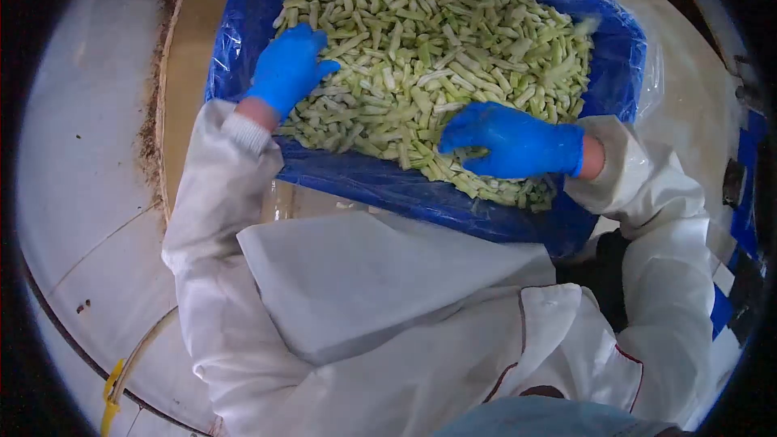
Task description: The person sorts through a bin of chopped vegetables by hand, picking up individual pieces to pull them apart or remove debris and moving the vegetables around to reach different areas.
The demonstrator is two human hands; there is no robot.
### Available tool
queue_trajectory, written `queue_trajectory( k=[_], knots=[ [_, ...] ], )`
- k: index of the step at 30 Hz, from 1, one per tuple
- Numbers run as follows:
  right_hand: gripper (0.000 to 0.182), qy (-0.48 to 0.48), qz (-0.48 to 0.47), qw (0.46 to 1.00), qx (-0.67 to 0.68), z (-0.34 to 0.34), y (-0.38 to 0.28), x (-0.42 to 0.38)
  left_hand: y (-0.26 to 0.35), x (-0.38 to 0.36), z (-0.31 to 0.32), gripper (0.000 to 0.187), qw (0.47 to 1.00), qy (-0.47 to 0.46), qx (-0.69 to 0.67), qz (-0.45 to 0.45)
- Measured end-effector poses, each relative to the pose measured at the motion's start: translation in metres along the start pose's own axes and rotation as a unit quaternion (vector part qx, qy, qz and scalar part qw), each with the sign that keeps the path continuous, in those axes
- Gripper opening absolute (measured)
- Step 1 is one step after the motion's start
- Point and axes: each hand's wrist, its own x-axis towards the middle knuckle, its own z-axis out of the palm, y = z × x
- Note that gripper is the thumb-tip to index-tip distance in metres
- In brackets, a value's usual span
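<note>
A crate lined with blue plastic film [372, 182] holds a broad heap of pale green cut vegetable strips [429, 57]; their exact kind is not clear. At the heap's left side, my left hand [290, 71] in a blue glove rests on or just over the strips, thumb apart from the fingers. My right hand [514, 142], gloved the same way, lies low over the near right part of the heap. Its fingers point left and a gap shows between them and the thumb. No strip is visibly held in either hand, though the fingertips are partly hidden.
The crate's far right rim [631, 40] has clear film hanging over it. A white apron [380, 267] spreads between my body and the crate. On the left is a pale floor [89, 154] with dirt along a seam and a yellow strip [112, 396] lower down.
</note>
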Motion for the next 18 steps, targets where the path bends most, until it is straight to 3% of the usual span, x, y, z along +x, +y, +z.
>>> queue_trajectory(
  k=[1,5,8,10,13,15,16,18],
  knots=[
    [0.035,0.021,0.030,0.999,-0.030,0.003,-0.001,0.008,-0.001,0.001,0.006,0.021,0.999,0.040,0.003,0.012],
    [0.033,0.169,0.061,0.976,-0.124,-0.012,-0.011,0.038,0.011,0.010,-0.006,0.016,0.996,-0.034,-0.087,0.013],
    [0.031,0.375,-0.012,0.898,-0.230,-0.018,-0.010,0.062,0.049,-0.004,-0.024,0.014,0.980,-0.060,-0.191,0.010],
    [0.029,0.301,0.010,0.940,-0.162,-0.008,-0.005,0.061,0.079,-0.018,-0.034,0.015,0.960,-0.078,-0.270,-0.018],
    [0.027,0.209,0.015,0.969,-0.131,0.010,0.000,0.059,0.113,-0.031,-0.032,0.019,0.965,0.012,-0.259,-0.039],
    [0.023,0.198,0.004,0.975,-0.101,0.019,-0.004,0.055,0.135,-0.026,-0.048,0.020,0.951,-0.144,-0.259,-0.091],
    [0.023,0.173,0.008,0.985,-0.014,0.018,-0.008,0.053,0.139,-0.023,-0.057,0.022,0.934,-0.220,-0.258,-0.114],
    [0.024,0.118,0.021,0.980,0.160,0.007,-0.014,0.046,0.137,-0.026,-0.062,0.019,0.941,-0.217,-0.255,-0.043]
  ],
)
